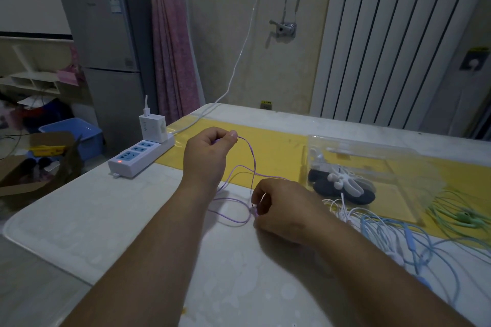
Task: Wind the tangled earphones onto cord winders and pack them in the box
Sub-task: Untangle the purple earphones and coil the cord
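The left hand (210,152) pinches the thin purple earphone cord (254,164) raised at frame centre, the right hand (281,211) pinches its lower loops just above the white desk (119,233); the person should separate them slowly, keeping tension light to avoid tightening knots.

Dim room on my feed. Beige wall (231,34) ahead, metal fitting (284,29) mounted on it, small socket (266,105) low down. White ribbed radiator panel (385,42) at right. Grey two-door fridge (111,61) at left, pink curtain (172,48) just beside it. White table (106,220), yellow strip (279,154) across it; power strip (140,156) at left edge, white charger (152,129) plugged in. On floor at left: blue tub (74,130), open cardboard box (66,167), what I take for white shelving (32,79) behind.
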Tool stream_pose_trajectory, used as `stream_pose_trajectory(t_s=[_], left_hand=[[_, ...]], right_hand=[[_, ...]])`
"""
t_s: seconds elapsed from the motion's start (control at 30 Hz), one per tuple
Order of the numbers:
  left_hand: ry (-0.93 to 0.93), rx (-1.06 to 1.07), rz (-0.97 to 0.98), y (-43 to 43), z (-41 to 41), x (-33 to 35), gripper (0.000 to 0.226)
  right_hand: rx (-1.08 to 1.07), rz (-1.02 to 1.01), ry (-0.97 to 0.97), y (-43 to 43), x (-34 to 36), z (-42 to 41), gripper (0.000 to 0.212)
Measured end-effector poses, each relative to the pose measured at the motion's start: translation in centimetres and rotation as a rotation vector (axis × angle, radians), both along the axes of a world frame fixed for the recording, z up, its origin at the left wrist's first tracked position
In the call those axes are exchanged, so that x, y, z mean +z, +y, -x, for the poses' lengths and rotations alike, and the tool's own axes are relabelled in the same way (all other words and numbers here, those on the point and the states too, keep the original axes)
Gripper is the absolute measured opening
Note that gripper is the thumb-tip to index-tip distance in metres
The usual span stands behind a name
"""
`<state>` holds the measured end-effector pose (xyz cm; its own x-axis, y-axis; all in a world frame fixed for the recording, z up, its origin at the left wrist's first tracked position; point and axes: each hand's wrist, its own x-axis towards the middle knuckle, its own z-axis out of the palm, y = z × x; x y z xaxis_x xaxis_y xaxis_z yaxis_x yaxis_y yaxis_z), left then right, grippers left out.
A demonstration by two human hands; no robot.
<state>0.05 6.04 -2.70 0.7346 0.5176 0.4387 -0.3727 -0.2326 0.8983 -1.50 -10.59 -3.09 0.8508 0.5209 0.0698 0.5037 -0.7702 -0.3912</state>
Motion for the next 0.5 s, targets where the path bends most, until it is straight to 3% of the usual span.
stream_pose_trajectory(t_s=[0.27,0.5], left_hand=[[-0.002,0.007,0.009,0.0,0.0,0.0,0.021],[-0.001,0.016,0.006,0.0,0.0,0.1,0.022]], right_hand=[[-0.077,-0.312,0.115,-0.5,0.4,-1.1,0.021],[-0.098,-0.393,0.167,-0.3,0.3,-1.2,0.030]])
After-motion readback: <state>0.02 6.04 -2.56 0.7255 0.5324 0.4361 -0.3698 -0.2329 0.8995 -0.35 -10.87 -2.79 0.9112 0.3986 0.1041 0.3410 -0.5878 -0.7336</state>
